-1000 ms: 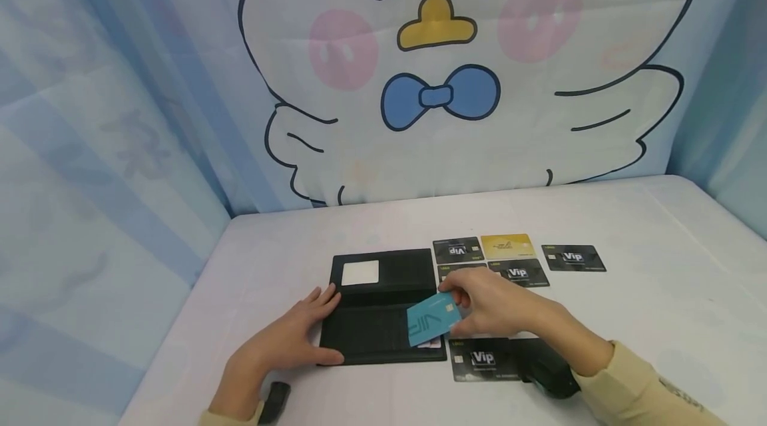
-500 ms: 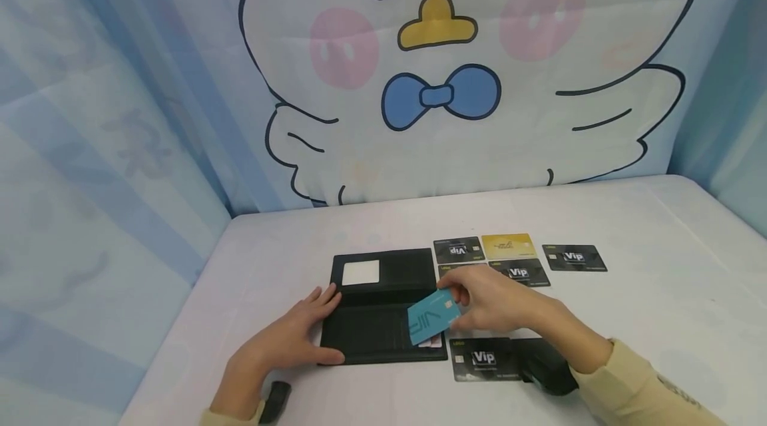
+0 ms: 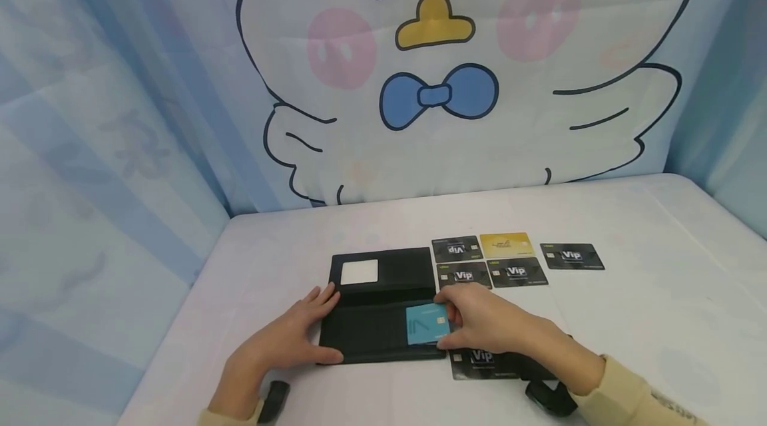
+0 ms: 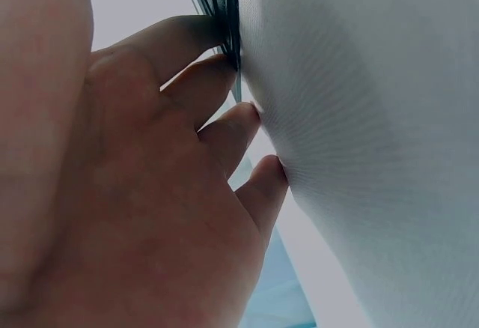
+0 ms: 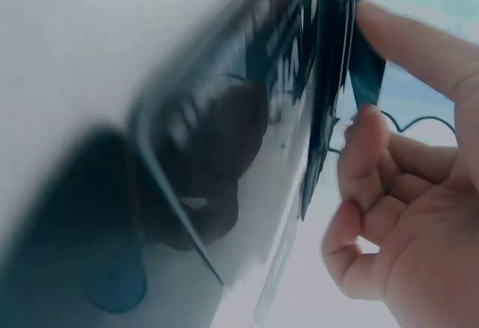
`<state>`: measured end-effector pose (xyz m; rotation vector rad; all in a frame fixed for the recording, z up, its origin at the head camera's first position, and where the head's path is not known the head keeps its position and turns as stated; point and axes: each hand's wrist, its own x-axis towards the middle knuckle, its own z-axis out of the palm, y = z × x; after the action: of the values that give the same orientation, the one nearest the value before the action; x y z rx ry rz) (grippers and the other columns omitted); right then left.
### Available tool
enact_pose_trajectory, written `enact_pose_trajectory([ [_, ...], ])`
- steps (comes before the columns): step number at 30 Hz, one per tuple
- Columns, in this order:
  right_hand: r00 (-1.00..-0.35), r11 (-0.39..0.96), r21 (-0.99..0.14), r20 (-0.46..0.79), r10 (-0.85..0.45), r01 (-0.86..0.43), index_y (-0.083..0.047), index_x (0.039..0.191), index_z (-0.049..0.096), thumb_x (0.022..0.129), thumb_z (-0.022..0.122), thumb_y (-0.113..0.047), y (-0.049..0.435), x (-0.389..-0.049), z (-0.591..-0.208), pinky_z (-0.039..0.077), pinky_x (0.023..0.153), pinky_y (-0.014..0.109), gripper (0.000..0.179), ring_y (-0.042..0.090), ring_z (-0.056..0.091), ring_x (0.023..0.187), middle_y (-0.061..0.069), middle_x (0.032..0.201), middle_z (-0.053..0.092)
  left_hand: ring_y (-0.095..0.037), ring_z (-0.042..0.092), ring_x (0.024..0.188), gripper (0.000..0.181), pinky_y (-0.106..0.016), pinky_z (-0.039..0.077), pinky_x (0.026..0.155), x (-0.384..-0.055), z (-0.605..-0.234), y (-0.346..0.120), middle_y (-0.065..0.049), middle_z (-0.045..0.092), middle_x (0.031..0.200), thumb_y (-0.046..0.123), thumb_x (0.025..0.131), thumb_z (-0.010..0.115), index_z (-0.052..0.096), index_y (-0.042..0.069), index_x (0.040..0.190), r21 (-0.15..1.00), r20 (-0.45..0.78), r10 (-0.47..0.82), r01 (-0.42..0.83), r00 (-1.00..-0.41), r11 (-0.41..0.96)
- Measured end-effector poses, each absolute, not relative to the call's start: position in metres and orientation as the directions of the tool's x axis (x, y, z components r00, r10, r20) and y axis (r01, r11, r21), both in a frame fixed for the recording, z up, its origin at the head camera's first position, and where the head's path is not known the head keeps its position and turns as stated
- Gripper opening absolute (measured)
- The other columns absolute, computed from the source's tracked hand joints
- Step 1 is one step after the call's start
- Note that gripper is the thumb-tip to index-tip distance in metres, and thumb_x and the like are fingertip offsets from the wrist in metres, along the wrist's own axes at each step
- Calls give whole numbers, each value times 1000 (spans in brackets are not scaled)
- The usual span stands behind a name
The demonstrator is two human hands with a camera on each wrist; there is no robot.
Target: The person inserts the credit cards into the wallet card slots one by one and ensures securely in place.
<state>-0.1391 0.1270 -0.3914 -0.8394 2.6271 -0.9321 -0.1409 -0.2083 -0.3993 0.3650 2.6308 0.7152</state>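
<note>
A black wallet [image 3: 365,331] lies unfolded on the table, a white window showing in its upper flap. My left hand [image 3: 292,334] rests along its left edge, fingers spread and thumb at the lower corner. With thumb and fingers my right hand [image 3: 494,319] pinches the right end of a light blue card [image 3: 424,325]. This card lies level over the right part of the wallet's lower half, at the slots there. In the right wrist view, the card [image 5: 367,73] stands between thumb and fingertip beside the wallet's edge. The left wrist view shows the left fingertips [image 4: 224,32] at the wallet's side.
Black VIP cards [image 3: 518,272] and a gold card [image 3: 507,245] lie in two rows right of the wallet. Another black card [image 3: 572,256] lies farther right. One more black card [image 3: 479,365] sits below the right hand, partly covered by the forearm. A patterned curtain [image 3: 437,160] hangs behind the table.
The right hand has lowered and turned the blue card from a slant to nearly level with the wallet. A reddish card edge beneath it is now covered. The left hand stays put.
</note>
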Motion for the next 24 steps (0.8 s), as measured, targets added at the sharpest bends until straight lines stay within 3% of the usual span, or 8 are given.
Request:
enact_pose_trajectory([
  [8,-804,632,-671,-87,-588,-388,8,124,61,77,89,-17,132,-139,-390,54,69,25,61,11,56,76,-6,84,58,-35,12,152,104,-63,24,115,-142,-400,-209,-1,22,166,47,72,90,39,13,157,533,-288,348,153,-892,832],
  [24,-771,591,-641,3,-637,-490,9,120,64,81,87,-19,106,-142,-392,50,63,23,53,6,52,70,-9,76,54,-34,12,153,104,-62,24,116,-142,-400,-210,-2,22,166,47,73,89,38,11,157,539,-290,359,159,-887,827],
])
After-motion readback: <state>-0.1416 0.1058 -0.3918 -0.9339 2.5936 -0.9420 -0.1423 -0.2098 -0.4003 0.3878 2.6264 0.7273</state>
